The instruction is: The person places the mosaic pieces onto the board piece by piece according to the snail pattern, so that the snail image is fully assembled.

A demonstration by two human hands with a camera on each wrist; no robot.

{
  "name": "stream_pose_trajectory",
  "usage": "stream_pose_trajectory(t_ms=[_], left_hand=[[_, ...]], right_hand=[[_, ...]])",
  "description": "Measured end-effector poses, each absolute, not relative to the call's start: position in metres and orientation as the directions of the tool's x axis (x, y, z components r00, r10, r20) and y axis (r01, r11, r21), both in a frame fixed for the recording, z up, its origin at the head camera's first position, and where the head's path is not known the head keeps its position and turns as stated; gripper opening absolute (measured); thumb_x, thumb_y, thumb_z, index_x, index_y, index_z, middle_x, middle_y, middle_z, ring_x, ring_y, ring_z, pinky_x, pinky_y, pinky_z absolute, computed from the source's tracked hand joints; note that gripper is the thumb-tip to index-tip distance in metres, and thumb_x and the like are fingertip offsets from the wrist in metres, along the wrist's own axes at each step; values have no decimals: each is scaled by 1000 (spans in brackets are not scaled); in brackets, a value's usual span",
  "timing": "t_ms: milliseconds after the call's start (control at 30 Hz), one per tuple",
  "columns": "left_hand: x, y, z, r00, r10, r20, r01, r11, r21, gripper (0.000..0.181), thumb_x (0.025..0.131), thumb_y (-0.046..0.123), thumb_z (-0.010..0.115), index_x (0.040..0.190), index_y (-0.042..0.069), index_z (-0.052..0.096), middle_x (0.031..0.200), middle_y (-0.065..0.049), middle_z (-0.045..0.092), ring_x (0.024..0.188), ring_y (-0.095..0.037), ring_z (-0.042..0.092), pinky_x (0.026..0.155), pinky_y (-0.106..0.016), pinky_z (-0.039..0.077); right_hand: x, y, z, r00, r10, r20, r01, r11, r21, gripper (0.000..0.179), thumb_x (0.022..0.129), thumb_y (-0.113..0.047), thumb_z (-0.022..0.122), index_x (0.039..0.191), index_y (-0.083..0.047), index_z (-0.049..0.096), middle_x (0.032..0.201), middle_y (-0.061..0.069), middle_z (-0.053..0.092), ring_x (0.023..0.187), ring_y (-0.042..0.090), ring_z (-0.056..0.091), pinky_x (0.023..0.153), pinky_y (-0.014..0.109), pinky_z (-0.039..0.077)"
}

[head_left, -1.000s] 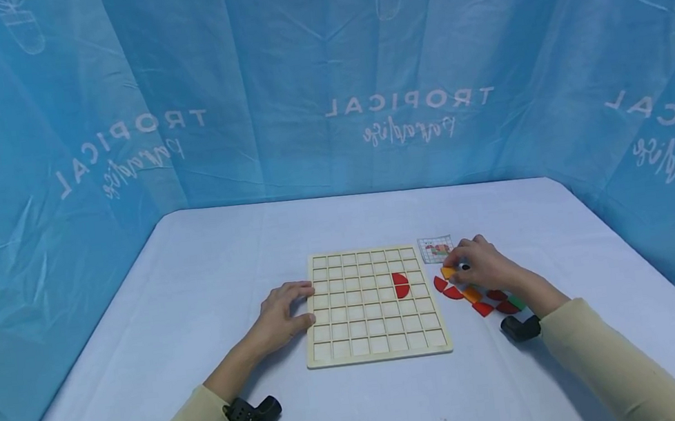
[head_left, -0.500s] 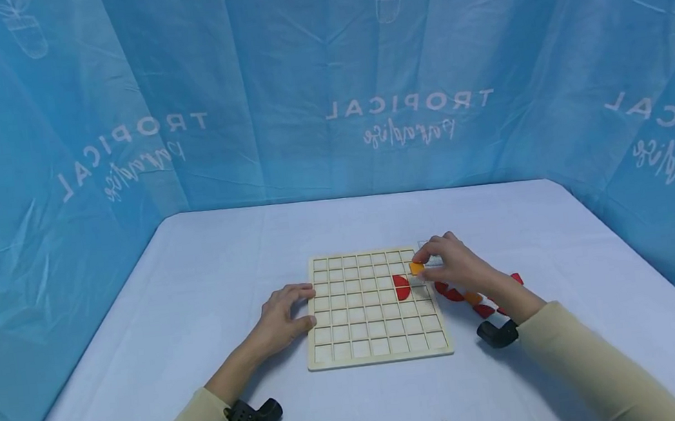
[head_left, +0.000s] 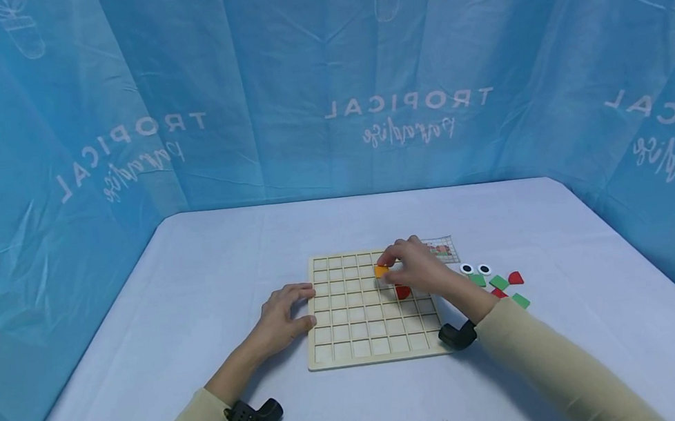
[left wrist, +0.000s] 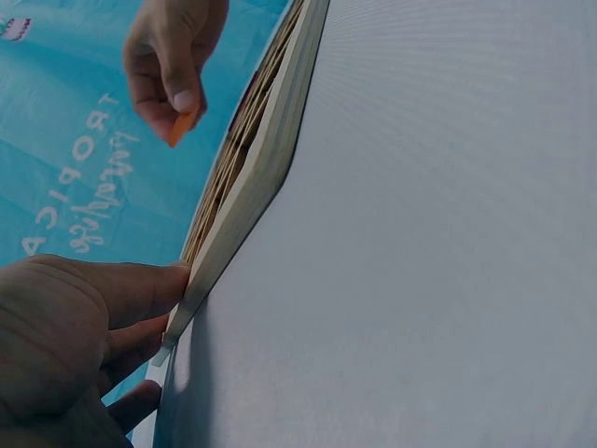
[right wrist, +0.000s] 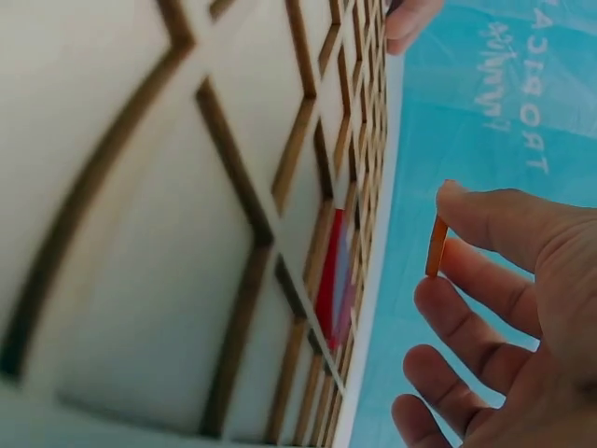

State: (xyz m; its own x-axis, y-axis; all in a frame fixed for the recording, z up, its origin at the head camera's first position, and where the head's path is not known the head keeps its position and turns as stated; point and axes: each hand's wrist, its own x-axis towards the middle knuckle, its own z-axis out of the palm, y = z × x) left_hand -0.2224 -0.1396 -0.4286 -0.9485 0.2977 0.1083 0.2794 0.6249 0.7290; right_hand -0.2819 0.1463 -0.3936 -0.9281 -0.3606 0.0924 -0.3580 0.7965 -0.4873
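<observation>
A pale wooden grid board (head_left: 355,361) lies on the white table. The left hand (head_left: 283,316) rests at its left edge, with thumb and fingertips touching the rim; in the left wrist view the thumb (left wrist: 145,285) presses the board's side. The right hand (head_left: 415,267) pinches an orange square tile (head_left: 381,271) between thumb and fingers. In the right wrist view this tile (right wrist: 437,246) appears edge-on, held above the board. A red quarter-round tile (head_left: 404,292) sits in a cell just below the right hand, which covers part of the board.
Right of the board lie loose green tiles (head_left: 498,282), red tiles (head_left: 515,278) and two white eye discs (head_left: 466,269). A printed pattern card (head_left: 444,250) is beside the board's upper right corner. The right forearm hides other loose pieces. Blue cloth (head_left: 300,103) surrounds the table.
The right hand has carried the orange tile left from the loose pieces to over the board's upper right part. The left hand stays at the board's edge.
</observation>
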Motion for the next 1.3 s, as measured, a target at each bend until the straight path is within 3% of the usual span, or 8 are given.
stream_pose_trajectory(t_ms=[933, 1300], left_hand=[[-223, -138, -429, -956, 279, 89, 254, 641, 724, 46, 82, 13, 69, 125, 5, 57, 141, -9, 47, 136, -35, 32, 110, -59, 15], [-223, -137, -429, -964, 259, 66, 223, 644, 732, 47, 82, 14, 69, 126, 6, 56, 142, -6, 46, 138, -33, 29, 114, -58, 10]], right_hand=[[-285, 147, -409, -910, -408, 76, -402, 822, -404, 19, 78, -27, 76, 94, -20, 71, 97, -1, 62, 89, 20, 45, 72, 32, 38], [-272, 173, -380, -920, -380, 100, -374, 766, -524, 30, 81, -27, 72, 108, -13, 69, 103, 4, 62, 99, 24, 46, 75, 34, 42]])
